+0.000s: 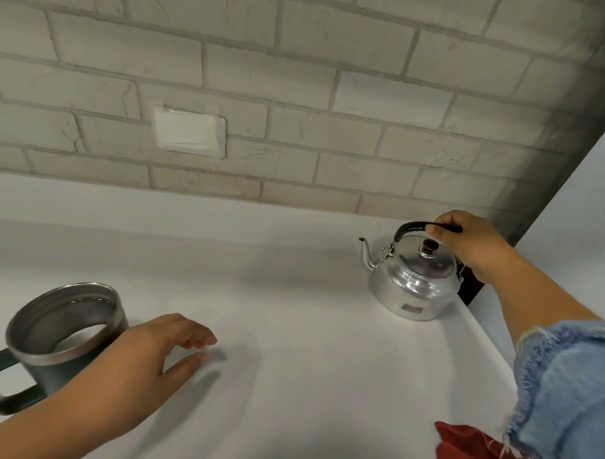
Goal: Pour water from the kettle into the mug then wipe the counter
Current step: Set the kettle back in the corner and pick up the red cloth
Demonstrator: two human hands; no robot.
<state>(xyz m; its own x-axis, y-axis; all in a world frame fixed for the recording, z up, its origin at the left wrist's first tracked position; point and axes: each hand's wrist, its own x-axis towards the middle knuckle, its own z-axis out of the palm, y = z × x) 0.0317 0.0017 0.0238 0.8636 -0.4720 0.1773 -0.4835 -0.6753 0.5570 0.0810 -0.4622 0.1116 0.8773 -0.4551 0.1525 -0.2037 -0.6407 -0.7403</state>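
A shiny steel kettle [412, 283] with a black handle and a spout pointing left stands on the white counter [292, 297] at the back right. My right hand [472, 244] is closed around its handle. A dark green mug [55, 337] with a steel inside stands at the left, handle towards me; water shows in its bottom. My left hand [152, 354] rests just right of the mug, palm down, fingers spread on the counter and holding nothing. A red cloth [475, 451] lies at the lower right, partly under my denim sleeve.
A pale brick wall [299, 92] with a white switch plate [189, 132] runs along the back of the counter. The counter's right edge [489, 339] runs diagonally past the kettle, with a dark gap behind it.
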